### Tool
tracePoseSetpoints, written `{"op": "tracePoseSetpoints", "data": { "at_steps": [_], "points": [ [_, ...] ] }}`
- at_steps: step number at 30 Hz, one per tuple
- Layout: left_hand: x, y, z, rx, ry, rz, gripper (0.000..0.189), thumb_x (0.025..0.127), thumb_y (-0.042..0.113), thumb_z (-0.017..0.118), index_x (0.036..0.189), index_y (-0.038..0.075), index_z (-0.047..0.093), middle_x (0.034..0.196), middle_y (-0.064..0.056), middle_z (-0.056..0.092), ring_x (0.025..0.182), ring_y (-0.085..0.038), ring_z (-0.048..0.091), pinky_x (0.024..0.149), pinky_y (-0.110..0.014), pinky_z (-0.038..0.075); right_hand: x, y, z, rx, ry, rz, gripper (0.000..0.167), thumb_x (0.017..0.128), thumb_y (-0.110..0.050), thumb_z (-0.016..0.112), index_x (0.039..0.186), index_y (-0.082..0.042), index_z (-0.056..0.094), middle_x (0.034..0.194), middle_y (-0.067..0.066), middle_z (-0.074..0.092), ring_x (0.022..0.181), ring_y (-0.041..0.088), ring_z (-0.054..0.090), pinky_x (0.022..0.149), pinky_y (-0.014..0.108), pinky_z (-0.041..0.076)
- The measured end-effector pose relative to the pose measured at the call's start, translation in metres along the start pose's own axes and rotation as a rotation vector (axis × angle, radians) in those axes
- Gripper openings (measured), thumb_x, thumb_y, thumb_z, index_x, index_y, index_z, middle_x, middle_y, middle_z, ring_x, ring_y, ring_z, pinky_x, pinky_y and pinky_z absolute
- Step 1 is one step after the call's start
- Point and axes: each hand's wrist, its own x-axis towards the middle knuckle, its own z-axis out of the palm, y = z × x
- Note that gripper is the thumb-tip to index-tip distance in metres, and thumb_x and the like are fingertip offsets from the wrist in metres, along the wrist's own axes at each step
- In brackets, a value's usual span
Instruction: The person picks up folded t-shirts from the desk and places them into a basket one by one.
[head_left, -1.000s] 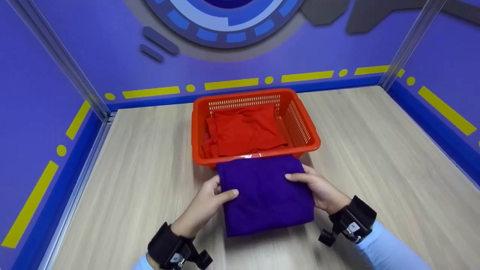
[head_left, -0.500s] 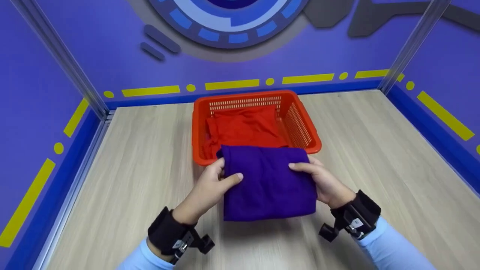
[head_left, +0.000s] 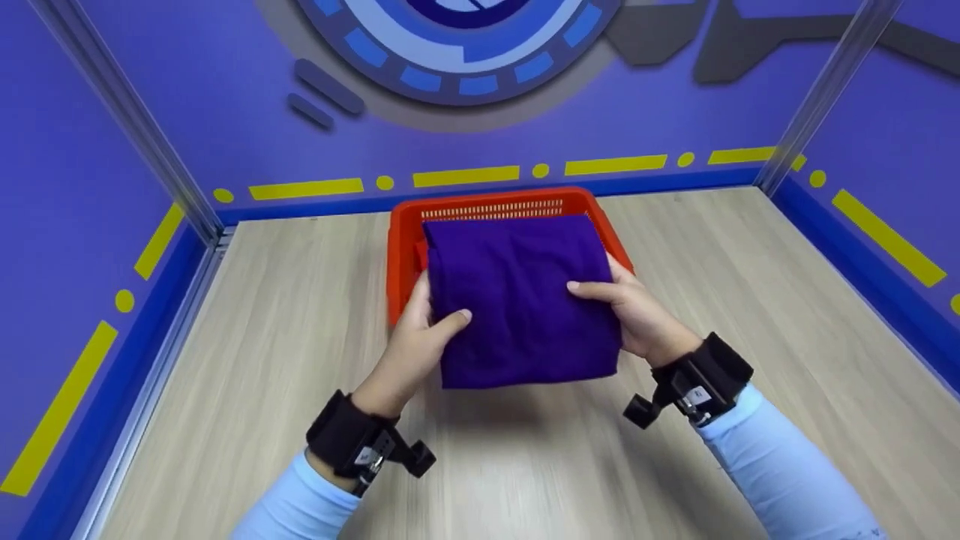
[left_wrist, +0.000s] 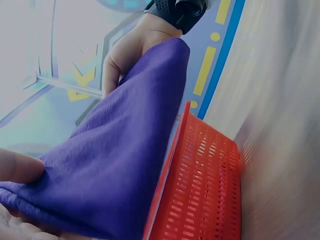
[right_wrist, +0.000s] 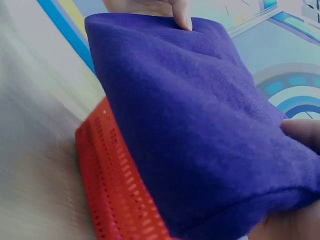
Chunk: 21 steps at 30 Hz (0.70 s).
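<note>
A folded purple cloth (head_left: 525, 307) is held up between both hands, over the front part of the red basket (head_left: 397, 285). My left hand (head_left: 420, 337) pinches its left edge, thumb on top and the other fingers underneath. On the opposite edge my right hand (head_left: 641, 315) grips the cloth the same way. Both wrist views show the purple cloth (left_wrist: 115, 145) above the rim of the perforated basket (right_wrist: 115, 175). Only a sliver of red fabric (head_left: 421, 255) shows inside the basket in the head view; the cloth hides the rest.
The basket stands on a light wood-grain table (head_left: 300, 300) near the blue printed back wall (head_left: 450, 142). Side walls with metal corner posts (head_left: 817, 97) enclose the table on the left and right.
Both hands have carried the purple cloth forward, from in front of the basket to over it. The red fabric inside, plainly seen before, is now almost wholly covered from view.
</note>
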Motion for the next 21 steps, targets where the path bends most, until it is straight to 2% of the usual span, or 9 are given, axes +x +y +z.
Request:
{"op": "tracePoseSetpoints", "data": {
  "at_steps": [4, 10, 12, 17, 21],
  "points": [
    [0.011, 0.0, -0.001, 0.007, 0.057, -0.012, 0.079, 0.095, -0.002, 0.058, 0.162, 0.009, 0.018, 0.162, -0.011, 0.031, 0.147, -0.026, 0.031, 0.12, -0.045, 0.026, 0.011, -0.004, 0.001, -0.039, 0.009, -0.02, 0.068, 0.099, 0.002, 0.053, 0.157, -0.024, 0.029, 0.145, 0.01, 0.047, 0.121, 0.025, 0.058, 0.098, 0.041, 0.052],
    [0.029, 0.004, -0.01, 0.049, 0.106, -0.035, 0.072, 0.097, 0.001, 0.06, 0.16, 0.007, 0.026, 0.147, -0.02, 0.05, 0.13, -0.033, 0.053, 0.106, -0.049, 0.045, 0.033, -0.014, 0.0, -0.064, 0.0, -0.008, 0.079, 0.1, 0.002, 0.053, 0.163, -0.03, 0.02, 0.154, 0.008, 0.039, 0.126, 0.024, 0.052, 0.099, 0.036, 0.05],
    [0.035, 0.004, -0.014, 0.07, 0.116, -0.031, 0.072, 0.097, 0.002, 0.061, 0.159, 0.006, 0.026, 0.14, -0.023, 0.055, 0.124, -0.034, 0.058, 0.101, -0.049, 0.049, 0.041, -0.017, -0.001, -0.059, -0.007, 0.001, 0.078, 0.1, 0.003, 0.052, 0.163, -0.03, 0.019, 0.154, 0.009, 0.038, 0.126, 0.024, 0.053, 0.099, 0.036, 0.051],
    [0.049, 0.003, -0.023, 0.116, 0.144, -0.017, 0.072, 0.097, 0.007, 0.065, 0.159, 0.009, 0.028, 0.135, -0.019, 0.06, 0.115, -0.03, 0.064, 0.092, -0.046, 0.055, 0.058, -0.023, -0.004, -0.037, 0.025, 0.017, 0.078, 0.1, 0.002, 0.055, 0.162, -0.033, 0.021, 0.149, 0.01, 0.043, 0.118, 0.024, 0.059, 0.094, 0.039, 0.054],
    [0.061, -0.004, -0.025, 0.09, 0.172, 0.005, 0.066, 0.097, 0.005, 0.066, 0.155, 0.009, 0.035, 0.129, -0.019, 0.065, 0.111, -0.03, 0.066, 0.09, -0.046, 0.056, 0.069, -0.026, -0.007, -0.075, 0.046, 0.0, 0.077, 0.1, 0.0, 0.056, 0.161, -0.034, 0.022, 0.144, 0.011, 0.046, 0.113, 0.023, 0.061, 0.091, 0.038, 0.056]
  ]
}}
